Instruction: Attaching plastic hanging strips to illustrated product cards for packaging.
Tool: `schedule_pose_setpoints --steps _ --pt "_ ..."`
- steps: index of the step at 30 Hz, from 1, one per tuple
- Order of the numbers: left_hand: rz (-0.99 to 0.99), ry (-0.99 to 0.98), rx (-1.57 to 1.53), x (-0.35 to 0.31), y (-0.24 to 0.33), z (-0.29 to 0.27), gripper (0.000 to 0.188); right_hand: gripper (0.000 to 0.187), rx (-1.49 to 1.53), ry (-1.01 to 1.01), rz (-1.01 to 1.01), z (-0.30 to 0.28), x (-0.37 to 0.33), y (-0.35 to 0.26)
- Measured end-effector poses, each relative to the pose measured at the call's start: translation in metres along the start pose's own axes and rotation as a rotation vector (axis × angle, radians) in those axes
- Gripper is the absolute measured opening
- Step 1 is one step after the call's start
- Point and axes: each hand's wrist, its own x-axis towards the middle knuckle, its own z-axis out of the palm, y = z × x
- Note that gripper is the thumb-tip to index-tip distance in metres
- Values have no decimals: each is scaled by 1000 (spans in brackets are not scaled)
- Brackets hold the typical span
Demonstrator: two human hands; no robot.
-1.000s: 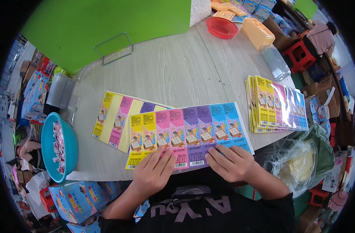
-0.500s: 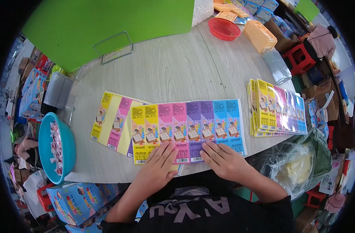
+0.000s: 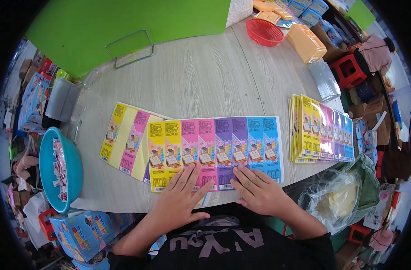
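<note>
In front of me lies a sheet of printed label stickers [image 3: 214, 146] in yellow, pink, purple and blue strips. My left hand [image 3: 180, 191] rests on its lower edge with fingers stretched and thumb spread out. Flat on the same edge, over the purple and blue strips, lies my right hand [image 3: 257, 189], its fingers extended. Neither hand grips anything. Partly under the sheet, to the left, is another sticker sheet [image 3: 133, 135] with some strips peeled off, showing pale yellow backing. A stack of glossy sticker sheets [image 3: 324, 130] lies at the right.
A teal basin [image 3: 77, 175] of small wrapped packets stands at the left edge. Far off are a red basket [image 3: 265, 32], an orange plastic bin [image 3: 306, 43] and a wire stand [image 3: 130, 50] by a green panel [image 3: 124, 27]. Clear plastic bags [image 3: 331, 198] hang at the right.
My left thumb has spread away from the fingers. Both hands stay on the sheet's lower edge, and the view has shifted slightly.
</note>
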Motion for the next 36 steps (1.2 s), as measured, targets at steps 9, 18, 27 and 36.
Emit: schedule_pose_setpoints --steps 9,18,27,36 --pt "-41 -53 12 -2 8 0 92 67 -23 -114 -30 18 8 -33" --pt "-80 -71 -42 3 2 -8 90 61 -108 -104 4 19 12 -27" --pt "-103 -91 -19 0 4 -3 90 58 -45 -117 170 9 -33 -14" --pt "-83 -63 -22 0 3 -2 86 60 -137 -91 372 2 -72 4"
